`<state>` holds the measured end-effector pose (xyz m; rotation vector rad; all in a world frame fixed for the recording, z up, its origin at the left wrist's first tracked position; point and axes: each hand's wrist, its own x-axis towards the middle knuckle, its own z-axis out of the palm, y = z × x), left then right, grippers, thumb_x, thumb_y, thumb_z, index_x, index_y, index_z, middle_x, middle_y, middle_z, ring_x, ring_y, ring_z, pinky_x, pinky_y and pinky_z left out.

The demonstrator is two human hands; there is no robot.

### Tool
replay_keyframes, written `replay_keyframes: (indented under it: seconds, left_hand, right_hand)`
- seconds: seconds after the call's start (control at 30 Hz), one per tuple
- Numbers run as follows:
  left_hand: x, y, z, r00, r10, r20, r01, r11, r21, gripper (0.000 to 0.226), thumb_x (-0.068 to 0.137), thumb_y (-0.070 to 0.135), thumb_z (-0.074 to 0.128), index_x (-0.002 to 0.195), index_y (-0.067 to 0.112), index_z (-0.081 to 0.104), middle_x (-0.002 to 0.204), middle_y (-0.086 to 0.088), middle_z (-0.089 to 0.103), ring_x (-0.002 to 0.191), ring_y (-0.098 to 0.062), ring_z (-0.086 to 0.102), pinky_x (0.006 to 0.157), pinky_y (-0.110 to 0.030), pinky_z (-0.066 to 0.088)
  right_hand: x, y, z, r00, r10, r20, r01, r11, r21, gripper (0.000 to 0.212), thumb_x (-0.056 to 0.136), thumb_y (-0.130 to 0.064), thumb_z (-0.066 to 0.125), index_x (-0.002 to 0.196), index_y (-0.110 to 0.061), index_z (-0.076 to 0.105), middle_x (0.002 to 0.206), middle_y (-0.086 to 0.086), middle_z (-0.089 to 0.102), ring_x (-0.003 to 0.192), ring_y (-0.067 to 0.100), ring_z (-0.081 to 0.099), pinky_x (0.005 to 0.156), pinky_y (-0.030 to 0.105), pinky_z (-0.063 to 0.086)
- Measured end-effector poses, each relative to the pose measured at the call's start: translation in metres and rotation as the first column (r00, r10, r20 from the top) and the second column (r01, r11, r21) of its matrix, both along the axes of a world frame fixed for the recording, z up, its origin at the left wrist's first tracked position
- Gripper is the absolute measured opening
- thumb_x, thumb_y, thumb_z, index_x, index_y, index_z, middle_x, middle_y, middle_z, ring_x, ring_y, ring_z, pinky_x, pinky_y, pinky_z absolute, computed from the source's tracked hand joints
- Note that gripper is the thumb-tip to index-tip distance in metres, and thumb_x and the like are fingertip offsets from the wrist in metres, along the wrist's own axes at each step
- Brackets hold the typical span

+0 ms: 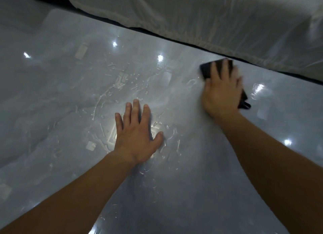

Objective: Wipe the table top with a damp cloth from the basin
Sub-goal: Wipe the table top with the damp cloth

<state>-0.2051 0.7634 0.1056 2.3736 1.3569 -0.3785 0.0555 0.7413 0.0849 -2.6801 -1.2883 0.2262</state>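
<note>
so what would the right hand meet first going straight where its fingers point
Likely the table top's far edge, then the pale draped sheet just beyond; depth there is unclear.

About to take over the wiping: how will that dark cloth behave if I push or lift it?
Probably floppy: the cloth lies flat under the right hand, one end trailing loose. It likely glides easily, since the table top looks glossy and wet.

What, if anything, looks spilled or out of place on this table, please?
Water streaks and droplets lie scattered on the table top around the left hand, likely left by wiping; nothing else stands out.
</note>
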Motion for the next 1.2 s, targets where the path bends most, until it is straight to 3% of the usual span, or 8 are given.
replay_keyframes:
  seconds: [0.1, 0.2, 0.37, 0.47, 0.63, 0.83, 1.07, 1.2]
  left_hand:
    - [0.0, 0.0, 0.0, 1.0, 0.002, 0.006, -0.002, 1.0, -0.001, 0.091, 0.089, 0.068, 0.037, 0.157, 0.022, -0.001, 0.165, -0.01, -0.02, 0.151, -0.029, -0.023, 0.12, -0.056, -0.011]
    - [0.001, 0.001, 0.002, 1.0, 0.0, -0.005, 0.0, 1.0, -0.005, 0.091, 0.088, 0.069, 0.036, 0.157, 0.023, -0.001, 0.165, -0.009, -0.019, 0.151, -0.029, -0.022, 0.121, -0.055, -0.009]
    - [-0.001, 0.002, 0.006, 1.0, -0.014, 0.0, 0.014, 0.998, -0.057, 0.091, 0.091, 0.068, 0.036, 0.158, 0.024, -0.005, 0.164, -0.008, -0.024, 0.15, -0.028, -0.026, 0.12, -0.055, -0.012]
    - [-0.004, 0.004, 0.003, 1.0, -0.01, 0.002, 0.01, 0.999, -0.049, 0.087, 0.093, 0.067, 0.031, 0.158, 0.023, -0.005, 0.164, -0.008, -0.024, 0.149, -0.029, -0.027, 0.119, -0.055, -0.015]
    - [-0.008, 0.005, 0.002, 0.998, -0.01, 0.056, 0.014, 0.998, -0.062, 0.078, 0.094, 0.053, 0.033, 0.158, 0.021, 0.001, 0.166, -0.009, -0.018, 0.151, -0.029, -0.022, 0.12, -0.054, -0.014]
    - [-0.039, 0.017, 0.019, 0.947, 0.025, 0.321, 0.026, 0.988, -0.154, 0.067, 0.094, 0.024, 0.048, 0.155, 0.013, 0.023, 0.167, -0.013, 0.007, 0.154, -0.025, 0.001, 0.125, -0.043, 0.001]
    - [-0.112, -0.009, 0.009, 0.982, -0.063, 0.18, 0.052, 0.996, 0.065, 0.064, 0.091, 0.044, 0.039, 0.15, 0.021, 0.034, 0.165, -0.015, 0.015, 0.154, -0.031, 0.003, 0.124, -0.049, -0.003]
    - [-0.141, -0.018, -0.002, 0.988, -0.102, 0.117, 0.096, 0.994, 0.058, 0.069, 0.093, 0.049, 0.034, 0.156, 0.021, 0.023, 0.167, -0.013, 0.001, 0.154, -0.029, -0.009, 0.123, -0.052, -0.003]
  right_hand:
    - [-0.042, 0.053, -0.003, 0.936, 0.352, -0.012, -0.352, 0.935, -0.036, 0.056, 0.104, -0.038, 0.03, 0.158, -0.024, 0.025, 0.169, 0.009, 0.012, 0.154, 0.039, 0.007, 0.124, 0.057, 0.005]
    - [-0.034, 0.053, -0.005, 0.903, 0.429, -0.009, -0.428, 0.901, -0.073, 0.056, 0.105, -0.042, 0.025, 0.159, -0.026, 0.022, 0.169, 0.006, 0.011, 0.154, 0.036, 0.006, 0.124, 0.055, 0.002]
    - [0.034, -0.007, -0.005, 1.0, 0.007, 0.02, -0.006, 0.999, -0.039, 0.062, 0.099, -0.041, 0.026, 0.157, -0.018, 0.029, 0.167, 0.013, 0.018, 0.151, 0.042, 0.014, 0.122, 0.06, 0.012]
    - [0.017, -0.007, -0.004, 0.998, -0.058, -0.01, 0.058, 0.998, -0.025, 0.062, 0.1, -0.039, 0.026, 0.158, -0.017, 0.026, 0.168, 0.013, 0.013, 0.153, 0.041, 0.007, 0.123, 0.058, 0.007]
    - [-0.072, -0.01, -0.009, 0.947, 0.321, -0.005, -0.321, 0.947, -0.012, 0.057, 0.102, -0.037, 0.033, 0.157, -0.02, 0.03, 0.167, 0.013, 0.019, 0.152, 0.041, 0.015, 0.122, 0.057, 0.014]
    - [-0.106, -0.092, -0.006, 0.732, 0.68, -0.034, -0.681, 0.729, -0.072, 0.054, 0.102, -0.041, 0.035, 0.155, -0.027, 0.036, 0.166, 0.003, 0.023, 0.154, 0.032, 0.016, 0.122, 0.054, 0.019]
    - [-0.117, 0.01, -0.005, 0.987, 0.157, -0.031, -0.158, 0.987, -0.029, 0.057, 0.105, -0.042, 0.027, 0.159, -0.026, 0.024, 0.169, 0.006, 0.011, 0.154, 0.035, 0.007, 0.125, 0.052, 0.006]
    - [-0.177, -0.026, -0.008, 0.901, 0.433, -0.002, -0.432, 0.9, -0.063, 0.058, 0.102, -0.041, 0.031, 0.158, -0.024, 0.028, 0.168, 0.006, 0.016, 0.154, 0.035, 0.01, 0.123, 0.055, 0.014]
